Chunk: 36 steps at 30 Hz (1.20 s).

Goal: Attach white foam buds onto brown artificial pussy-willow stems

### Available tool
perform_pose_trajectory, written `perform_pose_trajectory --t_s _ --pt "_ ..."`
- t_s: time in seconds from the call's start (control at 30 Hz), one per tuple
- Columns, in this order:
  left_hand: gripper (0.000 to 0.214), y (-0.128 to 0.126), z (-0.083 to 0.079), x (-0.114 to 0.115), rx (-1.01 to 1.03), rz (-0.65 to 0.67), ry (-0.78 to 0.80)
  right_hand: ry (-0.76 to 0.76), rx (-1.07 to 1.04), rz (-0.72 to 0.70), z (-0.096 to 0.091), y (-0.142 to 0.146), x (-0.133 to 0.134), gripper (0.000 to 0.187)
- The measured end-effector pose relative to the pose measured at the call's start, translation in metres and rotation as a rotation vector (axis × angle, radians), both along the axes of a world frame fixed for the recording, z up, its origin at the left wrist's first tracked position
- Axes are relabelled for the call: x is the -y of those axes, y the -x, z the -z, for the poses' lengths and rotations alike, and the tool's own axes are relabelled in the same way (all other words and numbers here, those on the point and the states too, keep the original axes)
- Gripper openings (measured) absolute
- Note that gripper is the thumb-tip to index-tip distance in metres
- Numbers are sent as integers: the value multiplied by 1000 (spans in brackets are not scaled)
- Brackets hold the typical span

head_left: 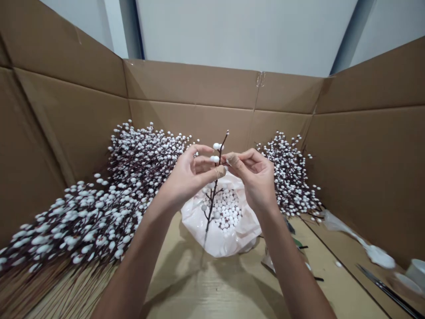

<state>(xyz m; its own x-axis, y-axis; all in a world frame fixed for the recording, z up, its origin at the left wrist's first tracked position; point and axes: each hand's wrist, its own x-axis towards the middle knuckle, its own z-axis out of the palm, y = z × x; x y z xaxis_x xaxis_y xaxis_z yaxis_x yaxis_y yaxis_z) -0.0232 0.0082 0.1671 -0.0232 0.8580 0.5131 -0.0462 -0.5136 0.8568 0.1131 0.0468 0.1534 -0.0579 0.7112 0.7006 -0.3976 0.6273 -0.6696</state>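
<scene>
Pale wooden tabletop [199,288] lay nearest, at six o'clock. Above it, the left hand [187,177] pinched a thin dark-brown branched twig [211,201] upright at centre. The right hand [255,177] pinched its stem narrowly beside small white foam buds [216,146]. Behind sat an open white plastic bag [215,246] of balls, with a large heap of white-budded branches [109,199] at nine o'clock and a smaller heap [292,177] at three.

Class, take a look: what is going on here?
A person holds a dark twig upright: the left hand pinches its stem, the right hand pinches it beside two white balls near the top. Below sits an open bag of loose balls. A big pile of beaded branches lies left, a smaller pile right.
</scene>
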Motion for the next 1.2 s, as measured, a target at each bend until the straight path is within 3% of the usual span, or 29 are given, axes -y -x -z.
perform_pose_trajectory --t_s 0.1,0.3,0.43,1.2 --pt "41 7 -2 2 -56 -13 -32 -9 5 32 0 -1 0 17" --pt "20 14 -7 3 40 -205 -229 -18 48 45 0 0 5 18" --pt "15 15 -6 0 55 -293 -274 -21 64 55 -2 -1 9 17" --pt "4 8 -7 -2 158 -189 -205 0 93 78 -4 -7 6 20"
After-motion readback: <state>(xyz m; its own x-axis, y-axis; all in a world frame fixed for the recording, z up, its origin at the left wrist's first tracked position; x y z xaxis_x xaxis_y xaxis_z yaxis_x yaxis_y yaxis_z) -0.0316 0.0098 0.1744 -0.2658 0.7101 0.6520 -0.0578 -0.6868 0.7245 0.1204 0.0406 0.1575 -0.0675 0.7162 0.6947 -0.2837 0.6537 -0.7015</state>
